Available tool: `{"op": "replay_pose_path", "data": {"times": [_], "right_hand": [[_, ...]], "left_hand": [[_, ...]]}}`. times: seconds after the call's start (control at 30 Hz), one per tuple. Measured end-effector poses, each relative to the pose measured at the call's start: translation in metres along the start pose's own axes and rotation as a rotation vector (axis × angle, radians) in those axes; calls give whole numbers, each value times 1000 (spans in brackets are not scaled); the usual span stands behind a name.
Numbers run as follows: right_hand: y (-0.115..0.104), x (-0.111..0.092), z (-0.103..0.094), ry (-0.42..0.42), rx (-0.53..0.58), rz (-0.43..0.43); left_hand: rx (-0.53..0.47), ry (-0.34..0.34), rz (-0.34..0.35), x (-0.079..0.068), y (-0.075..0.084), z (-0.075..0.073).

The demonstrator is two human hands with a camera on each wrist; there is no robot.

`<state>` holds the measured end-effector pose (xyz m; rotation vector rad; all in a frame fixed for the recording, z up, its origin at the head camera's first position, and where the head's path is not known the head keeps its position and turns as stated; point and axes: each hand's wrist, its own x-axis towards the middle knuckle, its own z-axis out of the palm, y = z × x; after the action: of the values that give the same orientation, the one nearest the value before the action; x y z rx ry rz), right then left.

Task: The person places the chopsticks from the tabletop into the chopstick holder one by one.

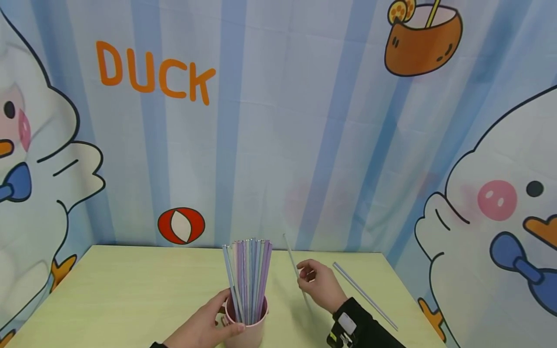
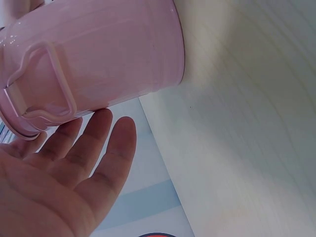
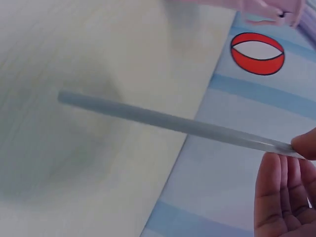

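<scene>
A pink cup (image 1: 247, 333) with a side handle (image 2: 59, 84) stands on the table, filled with a bundle of pastel straws (image 1: 248, 280) in purple, blue and pale tones. My left hand (image 1: 204, 321) holds the cup near its rim, thumb in front and fingers around the far side. In the left wrist view several fingertips lie along the cup's wall. To the right of the cup, my right hand (image 1: 319, 285) pinches a pale grey straw (image 3: 148, 117) between thumb and fingertips. This straw slants above the table, apart from the bundle.
Purplish straw material (image 1: 364, 296) lies slantwise on the table right of my right hand; whether it is one straw or two is hard to tell. The pale wooden table (image 1: 143, 290) ends at a curtain (image 1: 270, 145) printed with ducks and blue stripes.
</scene>
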<state>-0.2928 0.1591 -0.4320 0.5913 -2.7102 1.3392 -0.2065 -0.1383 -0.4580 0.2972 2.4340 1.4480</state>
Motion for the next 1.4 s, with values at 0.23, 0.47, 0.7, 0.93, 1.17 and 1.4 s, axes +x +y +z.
{"op": "replay_pose_path", "data": {"times": [0.23,0.47,0.7,0.93,1.17,1.4], "right_hand": [[-32,1,-2,150,107,-13],[-80,-8,-12,196,173,-59],[-77,8,-10,225,271,-77],[-86,11,-3,228,361,-149],[-93,10,5,190,386,-110],[-114,-4,9,169,328,-107]], "left_hand": [[1,2,0,0,0,0],[4,1,12,0,0,1],[5,10,-12,0,1,2],[3,5,-11,1,2,2],[-7,6,-6,0,0,1],[-17,5,-4,0,-1,1]]}}
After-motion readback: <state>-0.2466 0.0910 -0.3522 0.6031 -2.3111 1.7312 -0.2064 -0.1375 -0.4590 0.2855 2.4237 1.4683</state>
